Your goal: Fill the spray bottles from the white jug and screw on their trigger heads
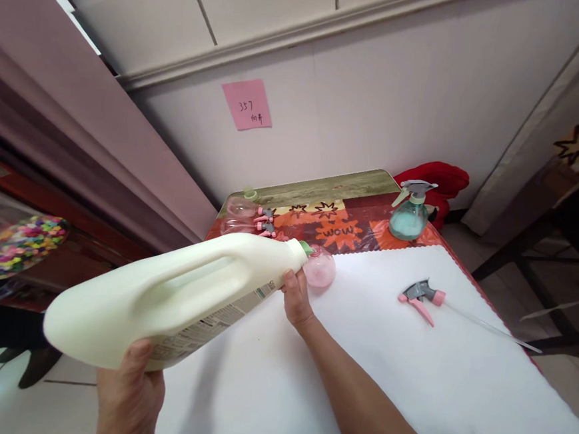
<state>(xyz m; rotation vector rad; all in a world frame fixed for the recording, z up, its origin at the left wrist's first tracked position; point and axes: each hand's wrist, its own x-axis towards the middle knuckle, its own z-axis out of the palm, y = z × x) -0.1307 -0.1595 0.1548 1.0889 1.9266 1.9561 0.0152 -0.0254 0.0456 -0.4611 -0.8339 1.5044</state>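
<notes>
A large pale detergent jug (199,283) with a moulded handle is tilted, its green spout (306,248) pointing down at the mouth of a round pink spray bottle (320,270). My left hand (130,388) is closed around the jug's underside near its base. At the neck end, the fingers of my right hand (297,299) are closed against the jug, partly hidden behind it. The pink bottle stands upright without its spray head on the white cloth (276,390). Whether liquid is flowing cannot be made out.
A trigger sprayer head (419,295) with a long tube lies to the right. Behind it stands a green spray bottle (408,218) holding bluish liquid. Two pink spray bottles lie at the far left, near a green ring-shaped cap (251,194). A person's shoe (40,364) shows at left.
</notes>
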